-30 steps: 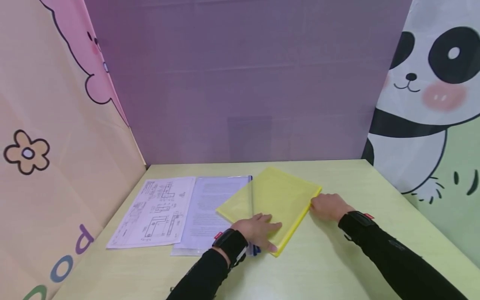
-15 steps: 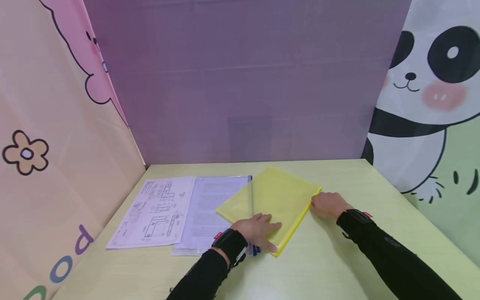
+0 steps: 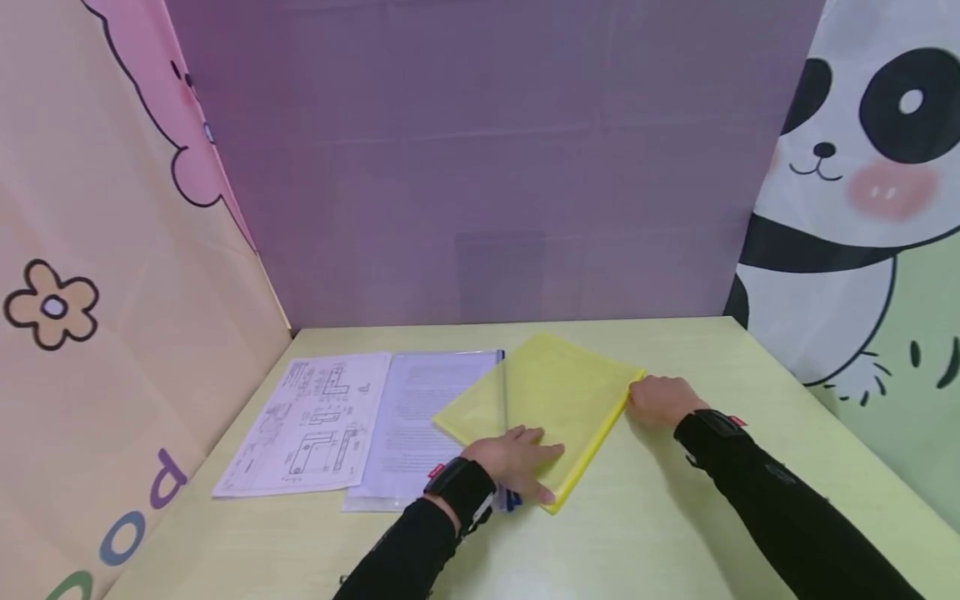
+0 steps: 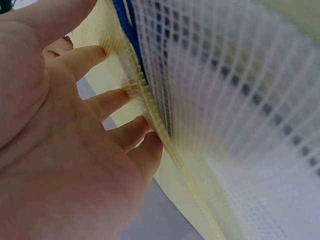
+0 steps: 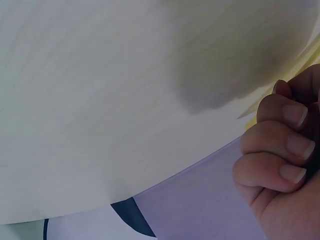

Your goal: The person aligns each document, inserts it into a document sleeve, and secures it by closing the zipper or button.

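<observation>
Yellow mesh pouch (image 3: 547,396): left hand (image 3: 513,462) presses flat at 7 o'clock, right hand (image 3: 660,400) curls at 3 o'clock edge, grip unclear; squaring step, next needs firm pinch.

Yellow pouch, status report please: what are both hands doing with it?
Left hand presses flat on yellow pouch. Right hand curled at its right corner. Pouch overlaps clear pouch; nothing blocking.

Papers and pouches on the surface (image 3: 675,517)

Drawing sheet (image 3: 307,421) leftmost; clear pouch (image 3: 420,417) just right of it; mesh pouch (image 3: 551,392) overlapping that pouch's right edge.
</observation>
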`<state>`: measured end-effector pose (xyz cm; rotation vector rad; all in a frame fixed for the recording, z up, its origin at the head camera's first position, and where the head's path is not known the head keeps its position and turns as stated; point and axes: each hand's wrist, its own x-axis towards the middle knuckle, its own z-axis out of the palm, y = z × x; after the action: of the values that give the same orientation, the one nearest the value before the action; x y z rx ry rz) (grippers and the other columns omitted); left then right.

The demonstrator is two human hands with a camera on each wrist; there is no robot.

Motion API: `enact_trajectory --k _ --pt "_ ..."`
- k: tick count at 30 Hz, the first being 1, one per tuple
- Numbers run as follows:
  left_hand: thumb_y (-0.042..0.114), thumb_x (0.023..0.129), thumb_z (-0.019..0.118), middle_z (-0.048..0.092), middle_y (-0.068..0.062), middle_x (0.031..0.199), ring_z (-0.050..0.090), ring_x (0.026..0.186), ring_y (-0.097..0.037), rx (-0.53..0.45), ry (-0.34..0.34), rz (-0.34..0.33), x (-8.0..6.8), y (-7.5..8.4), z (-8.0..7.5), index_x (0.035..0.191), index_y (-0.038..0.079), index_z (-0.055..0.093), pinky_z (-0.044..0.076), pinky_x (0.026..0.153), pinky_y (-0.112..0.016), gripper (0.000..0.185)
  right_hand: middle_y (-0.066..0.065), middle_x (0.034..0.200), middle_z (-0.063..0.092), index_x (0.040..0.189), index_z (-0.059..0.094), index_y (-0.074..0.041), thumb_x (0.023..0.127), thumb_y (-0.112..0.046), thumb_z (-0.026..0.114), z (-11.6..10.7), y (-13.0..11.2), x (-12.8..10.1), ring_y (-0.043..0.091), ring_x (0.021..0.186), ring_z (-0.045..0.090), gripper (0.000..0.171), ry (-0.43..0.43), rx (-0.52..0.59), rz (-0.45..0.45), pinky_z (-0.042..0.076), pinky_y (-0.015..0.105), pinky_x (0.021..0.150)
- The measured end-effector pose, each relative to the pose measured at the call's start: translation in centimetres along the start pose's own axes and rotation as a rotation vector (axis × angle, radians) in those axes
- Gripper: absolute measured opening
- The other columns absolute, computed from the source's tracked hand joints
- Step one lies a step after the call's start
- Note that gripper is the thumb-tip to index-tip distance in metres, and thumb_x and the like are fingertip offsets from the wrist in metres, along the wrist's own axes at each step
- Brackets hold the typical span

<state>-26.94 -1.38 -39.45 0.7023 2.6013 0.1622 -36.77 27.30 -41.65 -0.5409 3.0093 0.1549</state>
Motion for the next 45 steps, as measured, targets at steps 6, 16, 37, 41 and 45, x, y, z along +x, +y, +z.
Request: enact_trajectory --k 6,16,37,41,45 --pt "0.053 0.090 0.070 0.023 0.001 0.168 0.018 0.154 -0.025 0.002 0.004 -0.005 0.0 0.1 0.0 0.157 0.041 0.038 0.024 0.120 -0.055 0.075 0.008 0.075 0.055 0.086 0.062 -0.005 0.100 -0.020 0.051 0.5 0.5 0.0 0.026 0.067 0.055 0.023 0.007 0.027 0.001 0.052 0.045 0.065" --pt "0.053 0.090 0.070 0.023 0.001 0.168 0.018 0.154 -0.025 0.001 -0.002 -0.002 0.1 0.2 0.1 0.157 0.041 0.037 0.023 0.120 -0.055 0.075 0.009 0.075 0.055 0.085 0.060 -0.004 0.100 -0.019 0.050 0.6 1.0 0.2 0.027 0.068 0.055 0.023 0.002 0.021 0.004 0.052 0.046 0.064" --pt "0.050 0.089 0.074 0.026 0.002 0.167 0.020 0.154 -0.024 -0.004 0.010 0.039 0.0 -0.3 0.0 0.155 0.040 0.040 0.024 0.120 -0.053 0.076 0.006 0.072 0.049 0.084 0.057 -0.006 0.101 -0.018 0.050 -0.4 3.4 -0.2 0.024 0.066 0.049 0.021 -0.005 0.096 0.058 0.043 0.040 0.062" --pt "0.048 0.088 0.076 0.027 0.003 0.166 0.020 0.154 -0.021 -0.013 0.016 0.036 0.1 -0.2 -0.1 0.155 0.040 0.042 0.026 0.120 -0.052 0.075 0.007 0.073 0.050 0.084 0.057 -0.005 0.100 -0.016 0.049 -0.5 3.6 -0.6 0.025 0.066 0.049 0.021 -0.002 0.122 0.087 0.044 0.041 0.061" --pt "0.046 0.087 0.078 0.027 0.005 0.166 0.020 0.154 -0.020 -0.032 0.014 0.033 0.0 -0.3 -0.1 0.154 0.041 0.043 0.027 0.119 -0.053 0.076 0.008 0.074 0.050 0.084 0.057 -0.003 0.099 -0.015 0.049 -0.5 4.0 -0.8 0.026 0.066 0.049 0.020 -0.025 0.141 0.130 0.044 0.041 0.061"
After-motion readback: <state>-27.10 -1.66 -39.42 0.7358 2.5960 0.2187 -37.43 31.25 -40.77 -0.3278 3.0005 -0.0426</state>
